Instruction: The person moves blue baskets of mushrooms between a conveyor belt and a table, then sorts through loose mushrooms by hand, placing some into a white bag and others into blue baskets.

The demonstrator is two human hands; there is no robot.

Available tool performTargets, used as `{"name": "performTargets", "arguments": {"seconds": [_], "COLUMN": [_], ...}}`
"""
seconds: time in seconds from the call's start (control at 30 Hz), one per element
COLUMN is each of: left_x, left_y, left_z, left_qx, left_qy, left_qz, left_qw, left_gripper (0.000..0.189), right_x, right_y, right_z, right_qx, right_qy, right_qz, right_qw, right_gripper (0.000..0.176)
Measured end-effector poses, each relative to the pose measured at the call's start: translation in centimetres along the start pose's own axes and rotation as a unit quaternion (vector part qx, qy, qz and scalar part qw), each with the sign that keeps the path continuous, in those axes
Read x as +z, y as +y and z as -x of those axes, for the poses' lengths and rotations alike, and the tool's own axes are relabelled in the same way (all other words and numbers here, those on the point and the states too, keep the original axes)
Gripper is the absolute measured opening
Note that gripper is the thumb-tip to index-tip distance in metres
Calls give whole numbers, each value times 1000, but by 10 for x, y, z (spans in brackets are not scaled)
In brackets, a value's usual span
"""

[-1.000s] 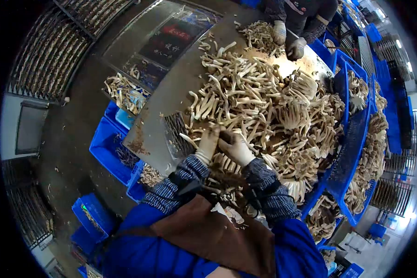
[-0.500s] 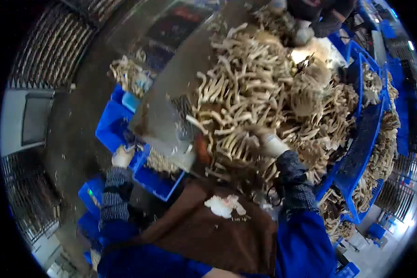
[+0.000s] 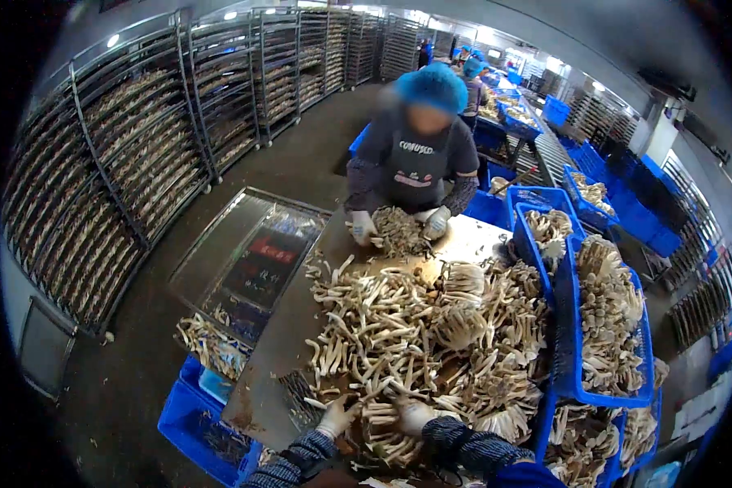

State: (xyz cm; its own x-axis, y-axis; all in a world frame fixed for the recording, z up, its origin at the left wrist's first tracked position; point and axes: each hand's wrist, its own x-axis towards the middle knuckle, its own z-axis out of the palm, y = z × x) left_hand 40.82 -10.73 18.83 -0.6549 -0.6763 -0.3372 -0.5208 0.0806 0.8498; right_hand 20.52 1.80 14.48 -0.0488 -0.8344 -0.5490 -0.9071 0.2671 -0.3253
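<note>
- Mushrooms (image 3: 398, 342) lie heaped on the metal table (image 3: 256, 394), the near part under both hands.
- Left hand (image 3: 336, 419): fingers loosely spread on them.
- Right hand (image 3: 415, 415): curled, grip unclear.
- Better to take few, gently.

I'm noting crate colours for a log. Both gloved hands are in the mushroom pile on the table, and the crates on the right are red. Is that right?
Not quite: the crates on the right are blue, not red, as the head view shows. The rest holds: the left hand and right hand, both gloved, are in the mushroom pile on the table.
</note>
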Motion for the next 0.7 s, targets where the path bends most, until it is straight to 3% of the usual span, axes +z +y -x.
{"name": "performTargets", "arguments": {"seconds": [0.03, 0.1, 0.17, 0.2, 0.23, 0.27, 0.33, 0.4, 0.47, 0.5, 0.53, 0.57, 0.6, 0.63, 0.67, 0.7], "left_x": [27, 33, 61, 81, 81, 85, 93, 99, 101, 93, 86, 101, 101, 99, 90, 100], "left_y": [-44, -21, -46, -74, -67, -62, -52, -47, -49, -37, -27, -58, -58, -59, -44, -61], "left_z": [-21, -19, -39, -60, -65, -67, -73, -79, -84, -84, -78, -92, -92, -94, -87, -95], "left_qx": [-59, -17, -5, -23, -14, -10, -2, 15, 35, 35, -117, 99, 297, 130, -44, -43], "left_qy": [10, 22, -10, -58, -118, -150, -169, -165, -155, -155, -163, -176, -103, -135, -159, -122], "left_qz": [172, 101, 141, 262, 277, 302, 378, 447, 514, 543, 679, 526, 368, 526, 655, 650], "left_qw": [983, 994, 990, 963, 953, 941, 910, 879, 843, 824, 706, 826, 875, 829, 737, 749], "left_gripper": [42, 45, 46, 45, 43, 41, 38, 35, 33, 31, 33, 37, 42, 44, 46, 45], "right_x": [4, -17, 0, 8, 8, 11, 4, -36, -51, -59, -61, -61, -62, -66, -56, -38], "right_y": [10, 4, 20, 24, 31, 31, 11, -24, -36, -44, -50, -55, -60, -63, -56, -43], "right_z": [4, 21, 4, -2, -5, -10, -14, 10, 19, 29, 33, 35, 37, 38, 28, 11], "right_qx": [35, 73, 174, 208, 32, 33, -52, 2, 97, 103, 103, 86, 69, 58, 59, 103], "right_qy": [40, 105, 149, 195, 121, 123, 245, 217, 195, 170, 169, 232, 294, 323, 321, 337], "right_qz": [-49, -185, -235, -278, 65, 64, 128, -124, -294, -279, -281, -287, -291, -361, -362, -396], "right_qw": [997, 974, 945, 917, 990, 990, 959, 968, 931, 940, 939, 925, 908, 873, 873, 848], "right_gripper": [72, 76, 76, 73, 64, 64, 55, 58, 62, 70, 70, 69, 68, 65, 65, 65]}}
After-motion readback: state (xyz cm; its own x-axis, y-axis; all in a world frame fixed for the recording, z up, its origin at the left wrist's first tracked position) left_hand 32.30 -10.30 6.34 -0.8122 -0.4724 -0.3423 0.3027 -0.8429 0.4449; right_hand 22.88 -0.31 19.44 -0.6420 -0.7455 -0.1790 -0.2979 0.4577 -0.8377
